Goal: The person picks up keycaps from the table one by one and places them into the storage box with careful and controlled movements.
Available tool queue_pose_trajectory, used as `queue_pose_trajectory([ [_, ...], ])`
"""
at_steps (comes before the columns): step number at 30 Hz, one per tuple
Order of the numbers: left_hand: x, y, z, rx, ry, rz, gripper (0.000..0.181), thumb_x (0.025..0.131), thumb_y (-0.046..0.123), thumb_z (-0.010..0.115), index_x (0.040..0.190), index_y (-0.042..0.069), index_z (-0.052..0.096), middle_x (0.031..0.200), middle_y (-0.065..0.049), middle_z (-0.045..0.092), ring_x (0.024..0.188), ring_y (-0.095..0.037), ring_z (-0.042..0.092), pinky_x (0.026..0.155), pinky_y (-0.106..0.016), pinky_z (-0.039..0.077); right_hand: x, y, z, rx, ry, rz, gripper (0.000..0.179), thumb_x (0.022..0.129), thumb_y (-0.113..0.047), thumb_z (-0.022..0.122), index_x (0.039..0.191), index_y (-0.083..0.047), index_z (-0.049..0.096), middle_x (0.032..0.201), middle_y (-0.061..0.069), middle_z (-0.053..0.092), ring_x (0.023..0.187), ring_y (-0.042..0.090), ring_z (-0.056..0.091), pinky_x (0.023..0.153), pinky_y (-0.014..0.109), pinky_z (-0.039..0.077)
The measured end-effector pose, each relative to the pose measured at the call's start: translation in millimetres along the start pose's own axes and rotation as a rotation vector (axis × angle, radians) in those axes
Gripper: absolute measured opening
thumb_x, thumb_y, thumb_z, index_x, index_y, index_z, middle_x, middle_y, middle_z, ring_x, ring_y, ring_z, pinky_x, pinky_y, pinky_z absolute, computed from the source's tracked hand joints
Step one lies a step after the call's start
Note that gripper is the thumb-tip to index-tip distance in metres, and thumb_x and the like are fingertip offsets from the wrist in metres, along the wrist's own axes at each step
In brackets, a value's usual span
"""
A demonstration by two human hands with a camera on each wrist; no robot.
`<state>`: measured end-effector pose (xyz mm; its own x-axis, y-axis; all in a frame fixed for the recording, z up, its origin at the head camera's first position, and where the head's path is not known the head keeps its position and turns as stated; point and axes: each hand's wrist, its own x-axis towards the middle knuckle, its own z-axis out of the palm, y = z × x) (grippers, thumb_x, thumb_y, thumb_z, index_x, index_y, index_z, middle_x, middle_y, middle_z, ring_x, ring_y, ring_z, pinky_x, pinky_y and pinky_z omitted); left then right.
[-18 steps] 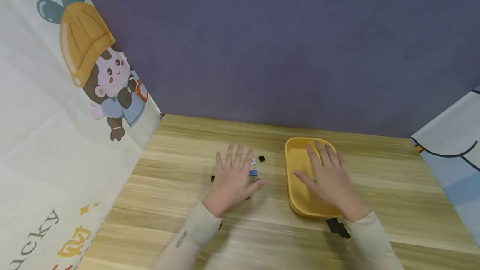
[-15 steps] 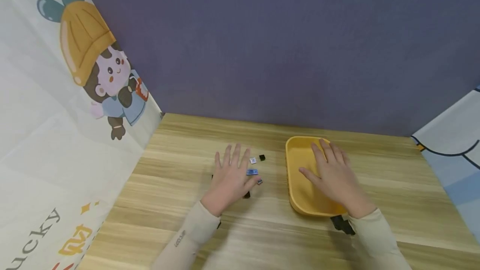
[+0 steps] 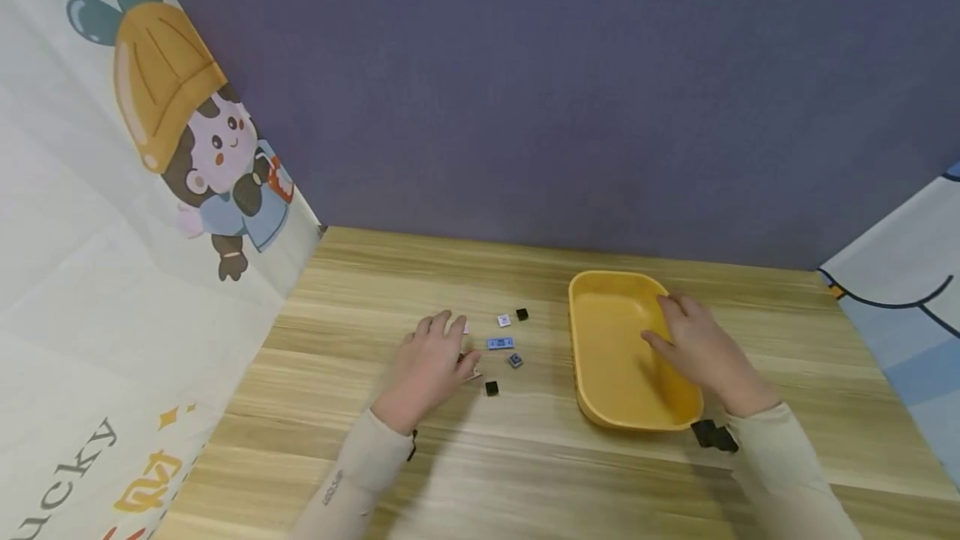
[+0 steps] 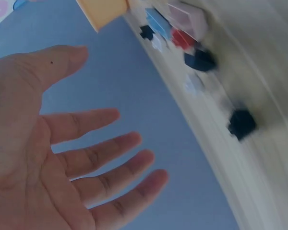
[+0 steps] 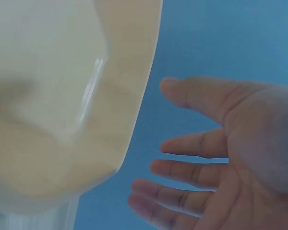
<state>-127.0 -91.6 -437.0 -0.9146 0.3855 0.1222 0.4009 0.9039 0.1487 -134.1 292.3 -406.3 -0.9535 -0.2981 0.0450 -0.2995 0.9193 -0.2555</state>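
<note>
My left hand (image 3: 426, 367) hovers over the left part of a group of small pieces, covering some of them; nothing shows in its grasp. The left wrist view has its fingers spread, with a blurred red piece (image 4: 182, 39) and pale pink piece (image 4: 188, 20) beyond. To its right lie a blue oblong piece (image 3: 500, 343), a white square piece (image 3: 504, 320), a grey-blue piece (image 3: 515, 360) and a black piece (image 3: 492, 388). At the right rim of a yellow tray (image 3: 600, 357) is my right hand (image 3: 705, 357), apart from the rim in the right wrist view, its fingers relaxed.
The wood-grain table (image 3: 525, 473) ends at a dark blue-purple backdrop (image 3: 562, 107). A printed white sheet (image 3: 75, 232) borders the left side. Another black piece (image 3: 522, 314) lies behind the blue one. A black object (image 3: 714, 436) shows by my right wrist.
My left hand has moved left and bent its fingers, uncovering more small pieces. My right hand has shifted right, from over the tray's inside to its right rim. The tray has hardly moved.
</note>
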Motion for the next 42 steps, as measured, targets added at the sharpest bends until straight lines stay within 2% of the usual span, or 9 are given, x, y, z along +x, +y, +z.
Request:
queue_pose_trajectory([
  [6,-9.3,-18.0,-1.2,-0.076,-0.006,-0.034,0.057,0.093,0.033,0.071,0.135,-0.003,0.056,0.134,-0.024,0.055,0.117,-0.045,0.056,0.091,-0.055,0.052,3.2,9.6,1.5,0.018,-0.044,0.050,0.053,0.096,-0.009,0.065,0.132,0.022,0.043,0.125,0.046,0.044,0.111,0.059,0.049,0.087,0.065,0.046],
  [12,-16.3,-37.4,2.0,-0.112,0.024,-0.054,0.054,0.087,0.022,0.079,0.128,-0.007,0.061,0.124,-0.026,0.061,0.107,-0.042,0.061,0.087,-0.050,0.055,4.4,14.3,3.4,-0.004,-0.005,0.047,0.038,0.087,0.006,0.068,0.117,0.023,0.053,0.104,0.039,0.053,0.095,0.052,0.057,0.078,0.058,0.052],
  [19,-19.6,-51.4,7.5,-0.182,-0.017,-0.099,0.047,0.082,0.013,0.083,0.121,-0.006,0.065,0.116,-0.026,0.063,0.100,-0.038,0.064,0.085,-0.046,0.056,4.8,20.1,3.6,0.011,-0.037,0.083,0.028,0.086,0.010,0.066,0.110,0.021,0.056,0.093,0.031,0.054,0.083,0.042,0.058,0.070,0.054,0.053],
  [25,-18.7,-56.5,13.9,-0.203,-0.047,-0.125,0.038,0.083,0.008,0.080,0.116,-0.005,0.067,0.109,-0.023,0.066,0.095,-0.034,0.067,0.082,-0.043,0.057,5.4,21.8,4.8,0.016,-0.053,0.102,0.026,0.086,0.010,0.066,0.108,0.019,0.057,0.091,0.028,0.054,0.080,0.038,0.057,0.068,0.051,0.053],
  [36,-16.1,-60.1,22.2,-0.223,-0.057,-0.140,0.030,0.084,0.007,0.079,0.111,-0.003,0.069,0.101,-0.018,0.068,0.086,-0.030,0.067,0.076,-0.039,0.058,6.5,21.9,4.4,0.027,-0.067,0.135,0.028,0.087,0.010,0.065,0.111,0.020,0.056,0.094,0.030,0.054,0.082,0.039,0.058,0.069,0.052,0.054],
  [42,-15.3,-60.6,24.5,-0.232,-0.062,-0.147,0.026,0.085,0.004,0.077,0.110,-0.002,0.070,0.101,-0.016,0.068,0.086,-0.028,0.067,0.076,-0.038,0.058,6.1,21.4,4.9,0.027,-0.068,0.139,0.029,0.087,0.009,0.066,0.111,0.021,0.055,0.094,0.029,0.053,0.079,0.037,0.058,0.068,0.050,0.054],
])
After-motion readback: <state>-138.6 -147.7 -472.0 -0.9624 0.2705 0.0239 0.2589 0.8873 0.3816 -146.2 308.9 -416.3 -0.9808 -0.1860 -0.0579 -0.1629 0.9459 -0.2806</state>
